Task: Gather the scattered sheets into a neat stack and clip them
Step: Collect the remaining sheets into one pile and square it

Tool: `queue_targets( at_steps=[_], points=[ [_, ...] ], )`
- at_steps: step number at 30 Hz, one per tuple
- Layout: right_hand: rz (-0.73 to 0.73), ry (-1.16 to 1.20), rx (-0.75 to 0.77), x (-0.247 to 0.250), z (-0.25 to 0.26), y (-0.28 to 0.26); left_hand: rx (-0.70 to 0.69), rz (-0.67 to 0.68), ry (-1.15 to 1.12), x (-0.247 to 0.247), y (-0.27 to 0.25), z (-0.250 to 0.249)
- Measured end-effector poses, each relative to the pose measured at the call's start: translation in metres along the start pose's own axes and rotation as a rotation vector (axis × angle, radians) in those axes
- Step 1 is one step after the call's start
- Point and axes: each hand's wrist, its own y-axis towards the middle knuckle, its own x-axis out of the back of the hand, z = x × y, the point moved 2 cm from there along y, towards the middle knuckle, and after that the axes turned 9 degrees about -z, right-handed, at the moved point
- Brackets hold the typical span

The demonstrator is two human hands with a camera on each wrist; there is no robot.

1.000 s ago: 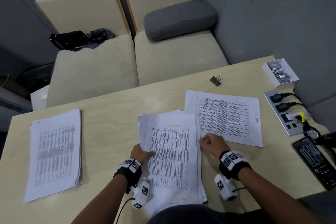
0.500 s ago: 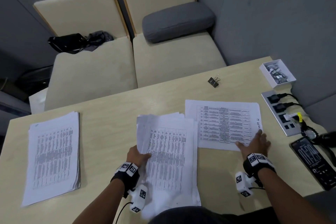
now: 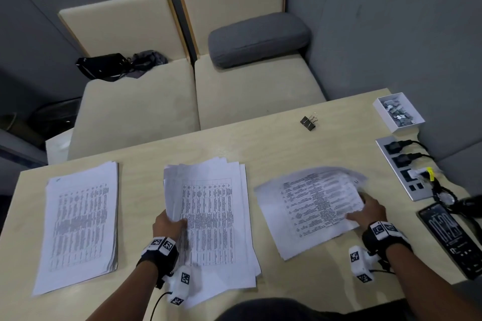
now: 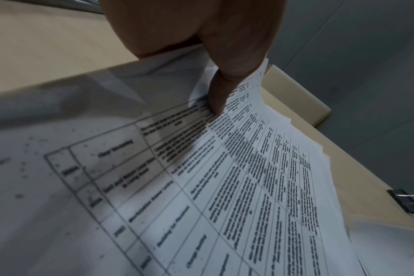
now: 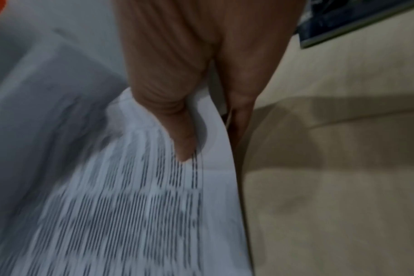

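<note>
At lower right of the head view, the right hand point(image 3: 370, 210) pinches the loose sheet point(image 3: 310, 206), thumb on top; the left hand point(image 3: 168, 224) grips the uneven middle stack point(image 3: 214, 216). Lay it square on top, edges matched, before fetching the binder clip point(image 3: 309, 122) at upper right.

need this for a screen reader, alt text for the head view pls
A person's right hand lifts a printed sheet off a desk while the left hand grips a loose pile; a binder clip lies beyond.

Phone point(image 3: 449, 240) and power strip point(image 3: 401, 168) lie at surface point(image 3: 146, 159) right edge; grey cushion point(image 3: 258, 38) and black bag point(image 3: 100, 65) on sofa point(image 3: 135, 112).
</note>
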Motion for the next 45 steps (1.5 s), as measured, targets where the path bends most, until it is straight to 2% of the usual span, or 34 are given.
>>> queue_targets(
  at_steps=[4, 7, 9, 12, 15, 19, 22, 24, 26, 29, 30, 32, 35, 38, 40, 45],
  points=[
    [0.123, 0.477, 0.053, 0.012, 0.025, -0.009, 0.032, -0.012, -0.028, 0.006, 0.002, 0.002],
    [0.233, 0.639, 0.132, 0.022, 0.047, -0.013, 0.050, 0.033, -0.052, 0.004, 0.003, -0.001],
    [0.311, 0.598, 0.210, 0.022, 0.066, -0.013, 0.024, 0.105, -0.069, -0.005, 0.004, -0.005],
    [0.426, 0.410, 0.301, 0.013, 0.098, -0.015, -0.050, 0.237, -0.072, -0.022, -0.001, -0.019],
    [0.349, 0.238, 0.319, -0.006, 0.122, -0.020, -0.047, 0.345, -0.179, -0.033, -0.021, -0.041],
    [0.272, 0.184, 0.282, -0.045, 0.131, -0.042, 0.004, 0.485, -0.314, -0.047, -0.049, -0.065],
    [0.247, 0.298, 0.106, -0.075, 0.119, -0.061, 0.015, 0.556, -0.307, -0.063, -0.060, -0.062],
    [0.282, 0.318, 0.043, -0.091, 0.109, -0.071, -0.069, 0.544, -0.129, -0.071, -0.060, -0.055],
    [0.249, 0.322, 0.061, -0.100, 0.102, -0.074, -0.142, 0.503, -0.072, -0.070, -0.063, -0.057],
    [0.114, 0.399, 0.061, -0.088, 0.104, -0.071, -0.222, 0.440, -0.243, -0.051, -0.062, -0.071],
    [0.129, 0.462, 0.040, -0.080, 0.109, -0.069, -0.232, 0.417, -0.320, -0.042, -0.061, -0.078],
    [0.266, 0.615, 0.046, -0.061, 0.130, -0.068, -0.218, 0.386, -0.484, -0.017, -0.062, -0.097],
    [0.359, 0.804, 0.192, -0.017, 0.173, -0.081, -0.269, 0.382, -0.713, 0.022, -0.065, -0.133],
    [0.318, 0.904, 0.367, 0.029, 0.218, -0.108, -0.388, 0.415, -0.891, 0.055, -0.070, -0.165],
    [0.251, 0.985, 0.443, 0.048, 0.240, -0.124, -0.458, 0.390, -0.952, 0.072, -0.074, -0.181],
    [0.154, 1.090, 0.526, 0.047, 0.252, -0.141, -0.473, 0.333, -1.019, 0.084, -0.076, -0.182]
  ],
)
